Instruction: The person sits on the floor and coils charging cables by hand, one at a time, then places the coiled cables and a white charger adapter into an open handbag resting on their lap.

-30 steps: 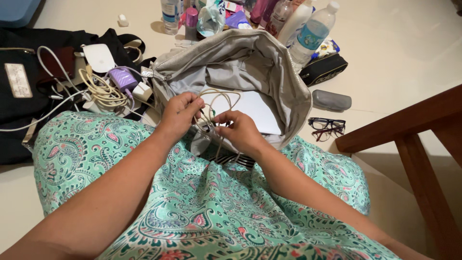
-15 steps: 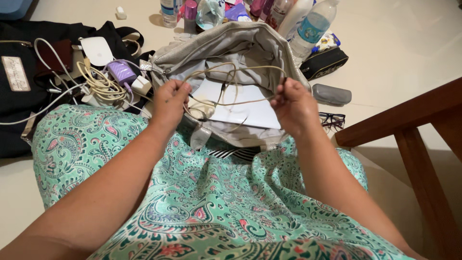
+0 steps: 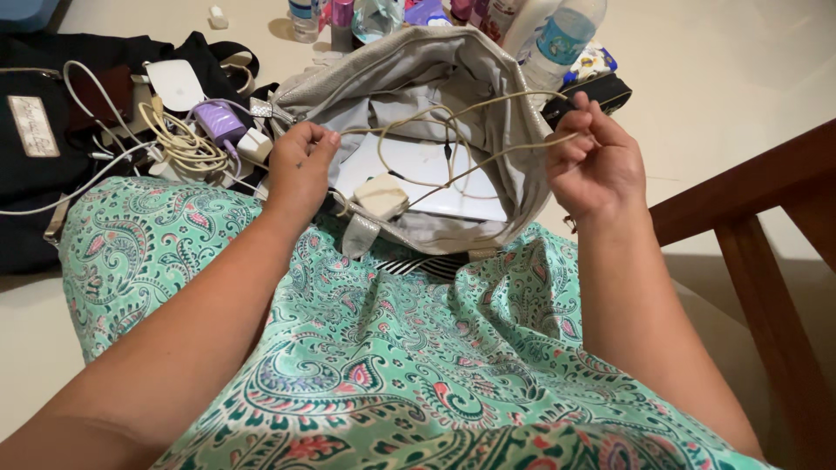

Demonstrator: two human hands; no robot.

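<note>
A thin beige cable [image 3: 453, 117] is stretched between my two hands above an open grey bag [image 3: 435, 65]. My left hand [image 3: 300, 165] pinches one end at the bag's left rim. My right hand [image 3: 596, 161] grips the other end, pulled out to the right past the bag. The cable loops down to a small whitish charger block [image 3: 380, 193] resting on a white flat device [image 3: 435, 174] inside the bag. The bag lies on my lap over a green paisley dress [image 3: 392, 365].
Left of the bag lie a black bag [image 3: 52, 104], a white mouse [image 3: 176, 83], coiled cables [image 3: 178, 144] and a purple adapter [image 3: 218, 120]. Bottles [image 3: 557, 39] stand behind. A black pouch [image 3: 592, 91] lies right, and a wooden chair frame [image 3: 758, 226] is further right.
My hands have moved apart: from close together over the bag's middle, the right hand has drawn the cable out to the right while the left stayed at the left rim.
</note>
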